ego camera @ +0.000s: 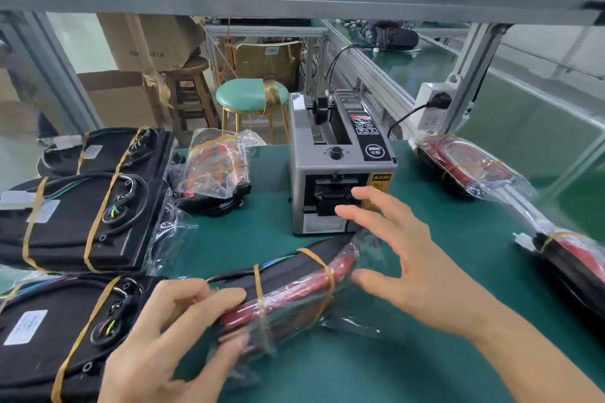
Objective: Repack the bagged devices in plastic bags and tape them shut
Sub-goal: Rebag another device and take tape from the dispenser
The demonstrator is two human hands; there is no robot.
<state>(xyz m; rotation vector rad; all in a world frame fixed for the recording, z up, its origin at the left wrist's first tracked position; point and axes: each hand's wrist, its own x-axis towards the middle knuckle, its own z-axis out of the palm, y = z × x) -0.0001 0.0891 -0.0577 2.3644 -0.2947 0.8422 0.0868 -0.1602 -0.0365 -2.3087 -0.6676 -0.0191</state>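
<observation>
A black and red device in a clear plastic bag, bound with two rubber bands, lies across the green mat in front of me. My left hand grips its left end, fingers on top and thumb at the near side. My right hand hovers open above the bag's loose right end, fingers spread, fingertips close to the front slot of the grey tape dispenser. No tape is visible on my fingers.
Three bagged black devices are stacked at the left, another sits behind them. Two more bagged devices lie along the right edge. A power strip hangs on the frame post. Stools and cardboard boxes stand beyond the bench.
</observation>
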